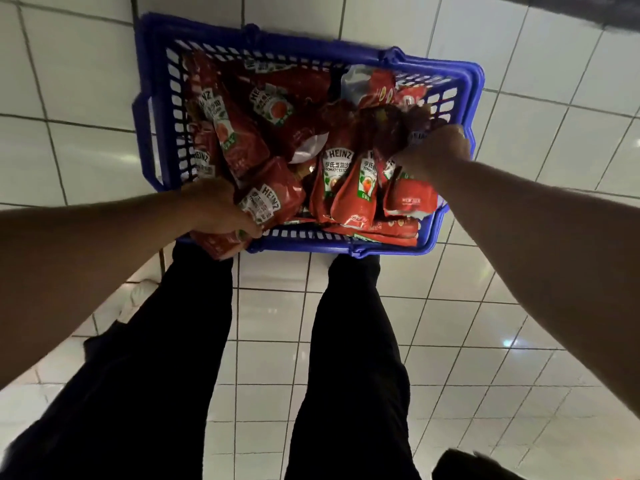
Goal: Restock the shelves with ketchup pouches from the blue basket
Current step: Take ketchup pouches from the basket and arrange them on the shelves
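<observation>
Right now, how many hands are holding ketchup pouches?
2. The left hand grips pouches at the near left corner of the blue basket; the right hand grips a bunch of pouches at its right side.

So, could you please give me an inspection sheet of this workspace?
Surface: white tiled floor; blue basket stands on it.
Job's things: red ketchup pouches heaped loose in the basket.
Clutter: nothing seen.
Hands: left hand grips a pouch at the basket's near rim; right hand grips several pouches over the basket.
Cables: nothing seen.
Surroundings: the person's dark trousers; no shelves in view.
</observation>
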`<state>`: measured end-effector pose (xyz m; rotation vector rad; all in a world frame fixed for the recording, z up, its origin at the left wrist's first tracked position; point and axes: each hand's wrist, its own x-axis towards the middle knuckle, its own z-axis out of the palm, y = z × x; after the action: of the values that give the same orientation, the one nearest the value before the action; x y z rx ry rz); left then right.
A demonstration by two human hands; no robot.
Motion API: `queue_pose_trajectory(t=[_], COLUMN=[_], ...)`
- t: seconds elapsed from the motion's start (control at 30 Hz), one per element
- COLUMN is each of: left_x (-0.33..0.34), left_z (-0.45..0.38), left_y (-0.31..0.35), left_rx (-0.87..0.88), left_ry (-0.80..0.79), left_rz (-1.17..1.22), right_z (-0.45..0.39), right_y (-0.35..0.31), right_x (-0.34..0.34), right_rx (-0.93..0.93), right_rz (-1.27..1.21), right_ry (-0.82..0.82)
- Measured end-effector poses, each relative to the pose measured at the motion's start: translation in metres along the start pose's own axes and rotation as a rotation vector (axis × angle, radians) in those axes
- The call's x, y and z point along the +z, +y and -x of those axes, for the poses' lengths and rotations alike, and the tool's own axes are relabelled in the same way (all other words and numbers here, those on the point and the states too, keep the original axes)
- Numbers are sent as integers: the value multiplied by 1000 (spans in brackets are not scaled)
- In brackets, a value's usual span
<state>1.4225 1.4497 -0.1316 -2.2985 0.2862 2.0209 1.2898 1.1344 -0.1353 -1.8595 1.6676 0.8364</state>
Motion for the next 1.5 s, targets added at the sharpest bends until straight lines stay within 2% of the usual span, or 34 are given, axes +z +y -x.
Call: queue_pose_trajectory(t=[0.07, 0.17, 0.27, 0.3, 0.43, 0.5, 0.77, 0.9, 1.03, 1.13, 1.23, 1.37, 1.5], left_x=[-1, 2, 6, 5, -1, -3, -5, -1, -4, -21, -49, -94, -129], left_z=[2, 12, 17, 21, 39, 58, 198, 287, 372, 432, 492, 568, 629], left_y=[3, 7, 4, 6, 11, 16, 56, 81, 105, 125, 146, 173, 190], left_rx=[15, 75, 120, 136, 170, 159, 291, 342, 415, 530, 660, 842, 977], left_ry=[-70, -78, -85, -92, -54, -21, 75, 123, 176, 215, 307, 354, 402], left_rz=[74, 140, 296, 360, 457, 511, 782, 873, 929, 920, 956, 1023, 1038], right_z=[7, 16, 28, 32, 56, 74, 166, 219, 271, 306, 339, 391, 440], right_y=[7, 18, 29, 35, 55, 58, 62, 70, 70, 63, 53, 39, 21], right_x=[1, 6, 14, 15, 7, -6, -95, -165, -240, -293, -346, -417, -476], right_rx=[48, 124, 151, 156, 86, 57, -84, -240, -421, -444, -450, -716, -922], right_rz=[-137, -395, -568, -664, -1174, -1223, -1238, -1190, -1055, -996, -1071, -1082, -1105], right_ry=[-16, -12, -124, -197, -690, -775, -792, -774, -664, -554, -524, -529, -359])
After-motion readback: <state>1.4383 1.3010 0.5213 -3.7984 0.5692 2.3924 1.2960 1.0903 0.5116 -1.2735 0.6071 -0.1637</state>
